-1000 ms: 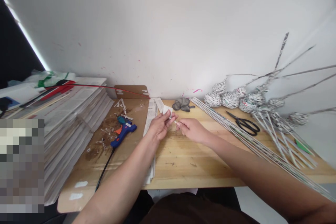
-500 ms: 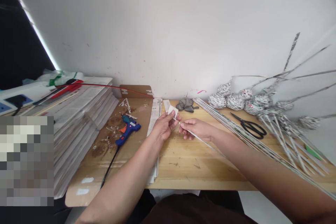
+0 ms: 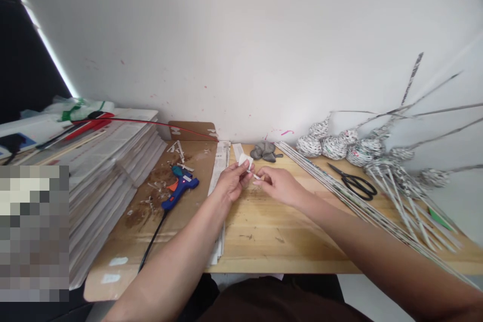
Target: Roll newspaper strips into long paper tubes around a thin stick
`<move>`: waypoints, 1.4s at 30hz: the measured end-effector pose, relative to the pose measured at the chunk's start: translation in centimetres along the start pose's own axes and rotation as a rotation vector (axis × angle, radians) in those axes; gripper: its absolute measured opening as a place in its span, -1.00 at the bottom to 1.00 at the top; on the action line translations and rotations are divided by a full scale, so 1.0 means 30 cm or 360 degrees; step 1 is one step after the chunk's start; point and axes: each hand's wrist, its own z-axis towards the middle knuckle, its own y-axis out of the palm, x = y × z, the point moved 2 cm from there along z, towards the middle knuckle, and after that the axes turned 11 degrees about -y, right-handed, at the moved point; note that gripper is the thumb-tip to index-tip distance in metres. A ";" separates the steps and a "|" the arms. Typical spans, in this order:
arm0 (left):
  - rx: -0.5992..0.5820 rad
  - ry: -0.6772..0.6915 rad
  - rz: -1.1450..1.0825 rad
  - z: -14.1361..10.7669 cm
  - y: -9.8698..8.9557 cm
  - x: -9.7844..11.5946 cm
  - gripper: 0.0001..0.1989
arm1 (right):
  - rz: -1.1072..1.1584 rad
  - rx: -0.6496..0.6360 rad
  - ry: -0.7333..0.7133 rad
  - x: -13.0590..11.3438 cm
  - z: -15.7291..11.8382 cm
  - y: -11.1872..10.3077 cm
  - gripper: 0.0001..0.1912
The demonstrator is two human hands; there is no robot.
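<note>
A newspaper strip (image 3: 246, 160), partly rolled into a thin tube, is pinched in my left hand (image 3: 233, 181) above the middle of the table. Its loose flat end sticks up past my thumb. My right hand (image 3: 279, 183) is closed at the narrow rolled end (image 3: 255, 176), thumb and fingertips meeting there; the other fingers curl under. Just behind my hands lies a bundle of grey crumpled material (image 3: 263, 151). To the left, a blue hot glue gun (image 3: 179, 192) rests on brown cardboard (image 3: 199, 161).
Stacked newspaper (image 3: 113, 171) rises at left, with a red-handled tool (image 3: 88, 127) on top. Long paper tubes (image 3: 335, 191) cross the table at right. Beyond them are black scissors (image 3: 356, 186) and several woven paper pieces (image 3: 308, 146) with long stalks. A wall (image 3: 245, 50) stands behind.
The long thin rod that ran down and right from my right hand no longer shows. My right hand has turned, its knuckles higher. The view has shifted slightly.
</note>
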 end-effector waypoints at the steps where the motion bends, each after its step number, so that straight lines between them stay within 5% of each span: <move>1: -0.0004 0.0010 0.0007 0.000 -0.001 0.001 -0.94 | -0.0203 0.0077 -0.0117 -0.009 -0.003 -0.003 -0.72; 4: -0.0023 0.0031 0.0037 -0.002 -0.001 0.002 -0.94 | -0.0280 0.0063 -0.0158 -0.012 -0.003 0.002 -0.69; 8: 0.0016 0.0013 0.0072 -0.003 -0.001 -0.003 -0.95 | 0.0290 -0.0344 0.0201 0.011 0.007 0.019 -0.58; 15: 0.0018 0.0064 0.0080 0.005 -0.006 -0.002 -0.93 | -0.0577 0.0039 -0.0213 -0.018 -0.001 0.006 -0.69; 21: -0.0016 0.0027 0.0085 0.001 -0.001 -0.003 -0.95 | 0.0130 -0.0270 0.0189 0.026 0.010 0.030 -0.60; 27: 0.0011 -0.0006 0.0079 0.003 -0.002 -0.003 -0.94 | -0.0388 0.0034 -0.0237 -0.002 -0.007 0.005 -0.71; 32: 0.0035 -0.0059 0.0099 0.005 -0.003 -0.007 -0.96 | 0.0295 -0.0442 0.0176 0.028 0.000 0.022 -0.57; 37: 0.0061 -0.0025 0.0071 0.012 -0.009 -0.006 -0.93 | -0.0122 -0.0010 -0.0101 0.014 0.002 0.009 -0.70; 42: 0.0017 -0.0040 0.0086 0.017 -0.015 -0.008 -0.94 | 0.0779 -0.0340 0.0395 0.032 0.003 0.038 -0.58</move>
